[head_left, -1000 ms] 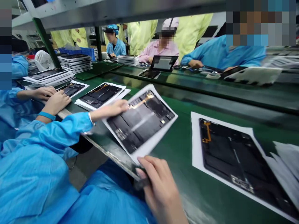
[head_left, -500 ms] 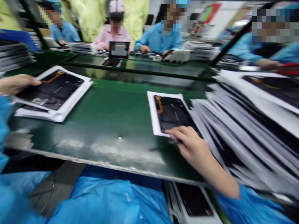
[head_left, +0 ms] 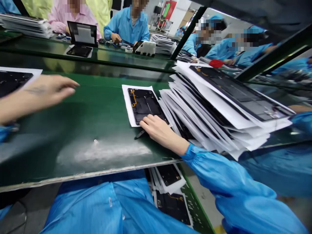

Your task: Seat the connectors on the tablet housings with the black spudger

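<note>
Right hand (head_left: pixel 159 131) flat, fingertips pressing near edge of tablet panel (head_left: pixel 145 104) on paper sheet, beside slanted stack (head_left: pixel 219 107) toward surface right edge. Left hand (head_left: pixel 46 91) open, empty, hovering over green surface (head_left: pixel 97 123).

A long green worktop (head_left: pixel 97 107) runs across the room under dark slanted frame posts (head_left: pixel 186 31). Beyond it stands a second green worktop (head_left: pixel 109 57). Grey floor (head_left: pixel 29 214) shows below the near edge.

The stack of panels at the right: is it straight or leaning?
Leaning. The stack of panels fans out sideways, sheets offset, beside the right hand.
</note>
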A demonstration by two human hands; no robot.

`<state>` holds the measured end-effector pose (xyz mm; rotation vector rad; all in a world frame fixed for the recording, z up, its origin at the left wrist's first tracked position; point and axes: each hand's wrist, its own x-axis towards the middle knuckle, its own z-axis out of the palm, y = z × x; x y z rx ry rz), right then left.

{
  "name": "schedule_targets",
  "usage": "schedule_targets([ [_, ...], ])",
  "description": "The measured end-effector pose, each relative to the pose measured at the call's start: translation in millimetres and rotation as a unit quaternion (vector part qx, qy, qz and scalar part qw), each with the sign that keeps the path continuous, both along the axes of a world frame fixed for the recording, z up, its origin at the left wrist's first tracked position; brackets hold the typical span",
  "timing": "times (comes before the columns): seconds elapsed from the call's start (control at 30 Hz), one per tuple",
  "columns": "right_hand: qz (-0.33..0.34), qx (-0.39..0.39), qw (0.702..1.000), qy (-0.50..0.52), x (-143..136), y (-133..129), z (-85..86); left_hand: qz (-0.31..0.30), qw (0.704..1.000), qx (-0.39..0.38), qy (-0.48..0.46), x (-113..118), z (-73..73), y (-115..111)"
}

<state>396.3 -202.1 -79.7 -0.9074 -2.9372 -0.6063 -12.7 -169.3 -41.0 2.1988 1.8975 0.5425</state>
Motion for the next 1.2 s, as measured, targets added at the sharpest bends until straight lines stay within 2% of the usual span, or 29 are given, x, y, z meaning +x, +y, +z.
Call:
schedule_targets([
  [0.03, 0.004, 0.008, 1.0, -0.001, -3.6, 0.9, 0.8, -0.021, 0.995, -0.066, -0.07, 22.7, -0.1, -4.6],
  [0.07, 0.008, 0.016, 1.0, 0.002, -7.7, 0.2, 2.4, -0.05, 0.963, -0.178, -0.197, 47.6, -2.4, -8.5],
  [0.13, 0.021, 0.027, 0.999, 0.014, -18.5, -7.8, 7.2, -0.084, 0.925, -0.249, -0.274, 94.7, -12.2, -13.8],
  [0.17, 0.033, 0.028, 0.999, 0.023, -25.2, -15.4, 9.5, -0.093, 0.887, -0.295, -0.344, 112.8, -18.4, -15.9],
  [0.23, 0.071, 0.021, 0.996, 0.046, -40.4, -36.1, 12.5, -0.099, 0.85, -0.316, -0.41, 131.3, -29.7, -21.8],
  [0.27, 0.096, 0.018, 0.993, 0.069, -48.4, -47.7, 12.7, -0.09, 0.848, -0.305, -0.423, 131.5, -33.8, -27.0],
  [0.3, 0.12, 0.011, 0.989, 0.086, -56.4, -59.2, 12.1, -0.083, 0.864, -0.281, -0.408, 126.6, -36.5, -34.0],
  [0.33, 0.136, 0.004, 0.985, 0.105, -64.1, -69.8, 10.7, -0.076, 0.893, -0.245, -0.369, 117.9, -37.6, -43.1],
  [0.4, 0.157, -0.016, 0.978, 0.137, -78.6, -87.2, 5.6, -0.063, 0.962, -0.132, -0.23, 95.7, -36.0, -66.1],
  [0.43, 0.162, -0.027, 0.975, 0.153, -85.2, -93.7, 2.3, -0.063, 0.985, -0.068, -0.143, 85.2, -34.1, -79.3],
  [0.47, 0.166, -0.035, 0.971, 0.17, -91.3, -98.9, -1.3, -0.069, 0.995, -0.013, -0.068, 76.5, -32.1, -93.0],
  [0.5, 0.17, -0.044, 0.967, 0.185, -96.6, -103.0, -4.8, -0.083, 0.996, 0.029, -0.014, 70.1, -30.5, -106.6],
  [0.57, 0.172, -0.062, 0.961, 0.208, -104.3, -108.2, -10.4, -0.13, 0.989, 0.068, 0.024, 64.7, -29.7, -132.1],
  [0.67, 0.176, -0.102, 0.954, 0.22, -106.1, -110.0, -12.8, -0.199, 0.979, 0.052, 0.008, 68.3, -33.5, -159.6],
  [0.73, 0.184, -0.148, 0.939, 0.251, -101.4, -108.8, -10.7, -0.222, 0.975, 0.027, 0.01, 73.1, -36.1, -167.8],
  [0.8, 0.182, -0.176, 0.914, 0.316, -95.0, -107.9, -7.7, -0.237, 0.971, 0.005, 0.023, 77.2, -36.2, -168.6],
  [0.97, 0.128, -0.127, 0.885, 0.43, -85.6, -112.7, -7.5, -0.258, 0.963, -0.018, 0.076, 86.0, -27.9, -155.1],
  [1.1, 0.099, -0.213, 0.841, 0.488, -83.6, -119.3, -11.7, -0.296, 0.949, -0.002, 0.109, 90.4, -27.8, -147.7],
  [1.13, 0.089, -0.232, 0.833, 0.494, -83.2, -120.0, -12.8, -0.296, 0.95, 0.001, 0.101, 90.6, -29.0, -148.0],
  [1.2, 0.095, -0.223, 0.827, 0.506, -83.6, -119.5, -15.7, -0.274, 0.96, 0.006, 0.049, 90.5, -31.4, -151.3],
])
